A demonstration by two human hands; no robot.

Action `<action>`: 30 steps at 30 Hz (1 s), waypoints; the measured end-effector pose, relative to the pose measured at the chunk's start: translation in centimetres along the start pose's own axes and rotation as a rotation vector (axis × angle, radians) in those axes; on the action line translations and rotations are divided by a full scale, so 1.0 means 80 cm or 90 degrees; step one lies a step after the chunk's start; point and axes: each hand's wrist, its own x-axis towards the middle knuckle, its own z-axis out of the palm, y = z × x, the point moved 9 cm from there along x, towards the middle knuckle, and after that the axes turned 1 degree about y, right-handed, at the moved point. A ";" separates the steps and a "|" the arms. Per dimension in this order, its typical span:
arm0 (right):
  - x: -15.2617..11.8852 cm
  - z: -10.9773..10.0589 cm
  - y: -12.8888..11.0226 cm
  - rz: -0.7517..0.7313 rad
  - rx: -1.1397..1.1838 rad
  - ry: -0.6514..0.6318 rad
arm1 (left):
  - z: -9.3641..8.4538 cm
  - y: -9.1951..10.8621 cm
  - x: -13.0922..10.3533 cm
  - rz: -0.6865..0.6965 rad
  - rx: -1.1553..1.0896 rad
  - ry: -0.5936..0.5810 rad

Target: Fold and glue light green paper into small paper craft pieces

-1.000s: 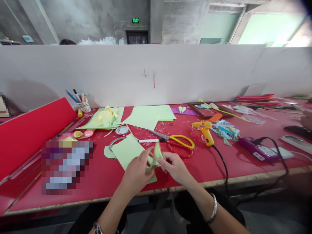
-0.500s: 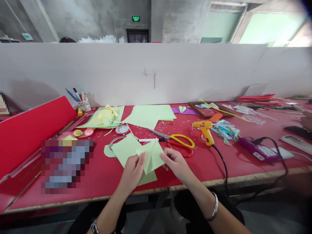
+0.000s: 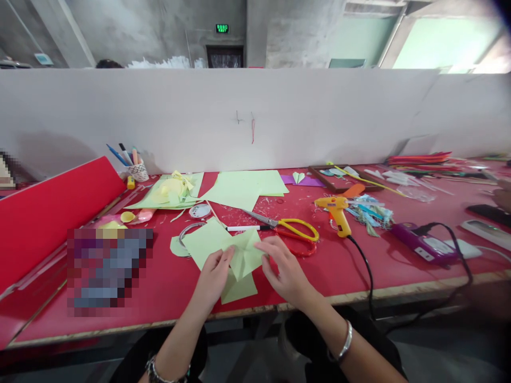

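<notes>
My left hand (image 3: 214, 275) pinches a creased light green paper square (image 3: 244, 261) between thumb and fingers. At its right edge my right hand (image 3: 284, 272) has its fingers apart, with the fingertips at or very near the paper; whether they touch I cannot tell. Beneath the held paper lie more light green sheets (image 3: 205, 238), one of them poking out toward the table's front edge. Just beyond my hands are a black-and-white marker (image 3: 245, 229) and large scissors (image 3: 297, 229) with yellow and red handles.
A yellow glue gun (image 3: 337, 213) with a black cord stands to the right, near paper tassels (image 3: 371, 211) and a purple power box (image 3: 423, 246). Light green sheets (image 3: 243, 187) lie at the back. On the left are a red board (image 3: 56, 218) and a pen cup (image 3: 138, 171).
My right hand's fingers have come off their pinch on the paper's right side and spread, shifting slightly up and left. My left hand keeps hold of the paper, which has tilted a little.
</notes>
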 end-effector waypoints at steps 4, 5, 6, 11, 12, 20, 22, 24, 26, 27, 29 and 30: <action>-0.001 0.008 -0.009 0.004 0.008 -0.094 | -0.003 -0.032 -0.003 -0.186 -0.099 0.044; -0.001 0.010 -0.010 0.004 0.016 -0.108 | -0.002 -0.033 -0.004 -0.195 -0.109 0.045; -0.002 0.011 -0.011 0.005 0.017 -0.114 | -0.001 -0.033 -0.004 -0.200 -0.117 0.045; -0.001 0.009 -0.004 0.018 0.009 -0.055 | 0.001 -0.039 -0.003 -0.214 -0.146 0.037; 0.000 0.007 -0.003 0.022 0.023 -0.037 | 0.000 -0.041 -0.002 -0.209 -0.146 0.038; 0.003 -0.021 0.014 0.128 0.109 0.086 | 0.001 0.013 0.007 0.066 0.001 -0.127; 0.002 -0.023 0.021 0.155 0.115 0.099 | -0.032 0.028 0.015 0.177 0.156 -0.023; 0.000 -0.025 0.026 0.169 0.120 0.107 | -0.078 0.036 0.019 0.254 0.372 0.175; -0.001 -0.024 0.029 0.177 0.125 0.109 | -0.114 0.028 0.023 0.240 0.527 0.324; -0.001 -0.024 0.030 0.180 0.126 0.108 | -0.127 0.019 0.026 0.217 0.578 0.360; 0.000 -0.022 0.030 0.182 0.129 0.105 | -0.145 -0.001 0.033 0.160 0.646 0.383; 0.000 -0.021 0.029 0.181 0.131 0.104 | -0.151 -0.011 0.037 0.131 0.666 0.377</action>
